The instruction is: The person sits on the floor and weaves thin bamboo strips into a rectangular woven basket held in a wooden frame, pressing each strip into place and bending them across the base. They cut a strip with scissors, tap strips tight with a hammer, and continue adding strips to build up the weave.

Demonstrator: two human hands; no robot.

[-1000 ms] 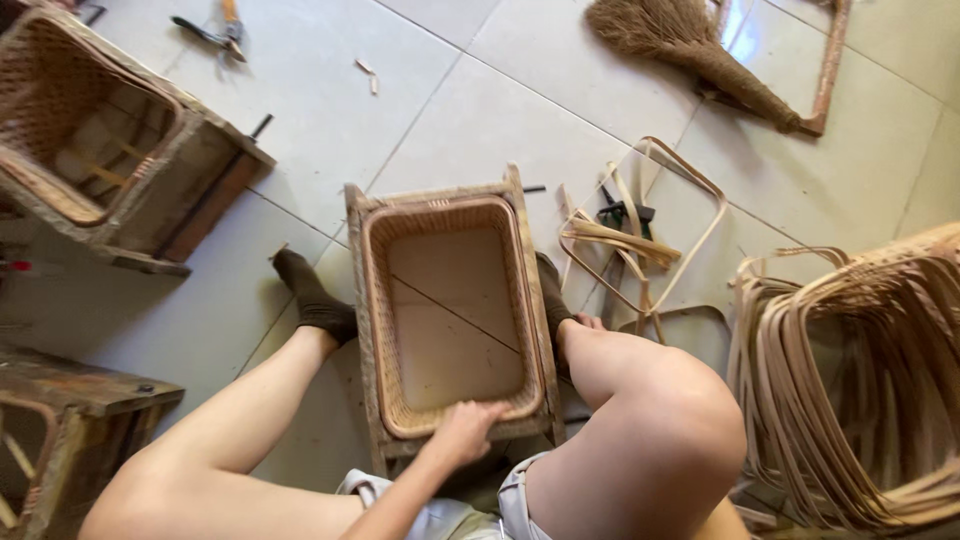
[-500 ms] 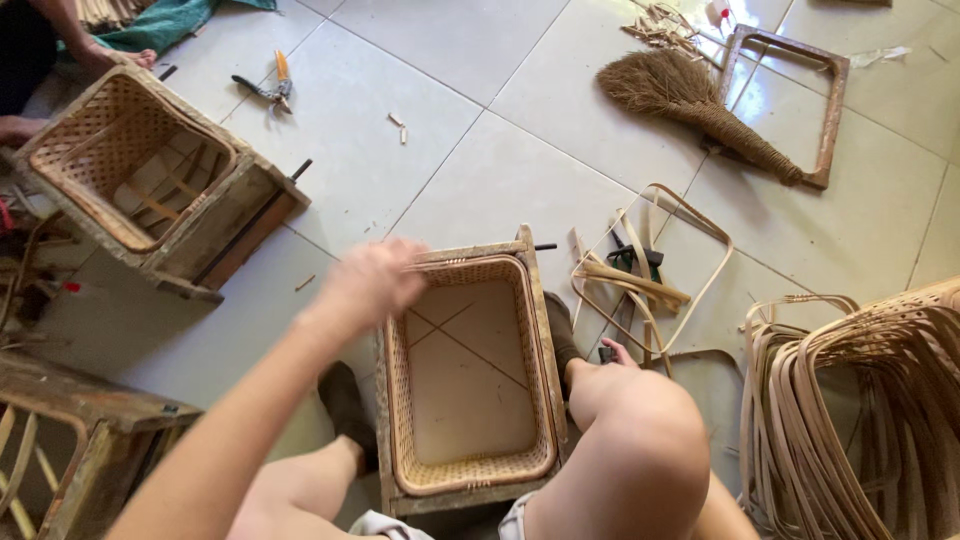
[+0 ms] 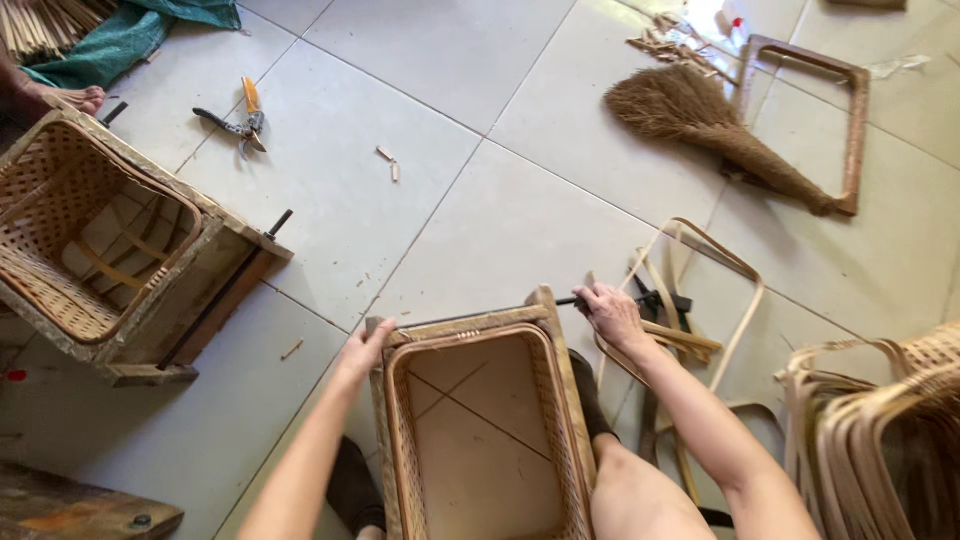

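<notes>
A rectangular woven rattan basket (image 3: 400,440) sits inside a wooden frame mould (image 3: 548,312) on the tiled floor between my legs. My left hand (image 3: 362,350) grips the frame's far left corner. My right hand (image 3: 608,310) is closed on the end of a thin dark metal rod (image 3: 470,316) that runs along the frame's far edge, at its far right corner. My right knee (image 3: 640,500) rests beside the frame.
A second basket in a wooden mould (image 3: 130,250) lies tilted at left. Pruning shears (image 3: 235,122) and wood chips lie beyond it. A straw broom (image 3: 700,120) and a wooden frame (image 3: 855,130) lie far right. Bent rattan strips (image 3: 720,300) and stacked hoops (image 3: 880,430) are at right.
Both my hands have reached forward to the frame's far corners; before, only my left hand hovered above the basket. The view has tilted further up the floor.
</notes>
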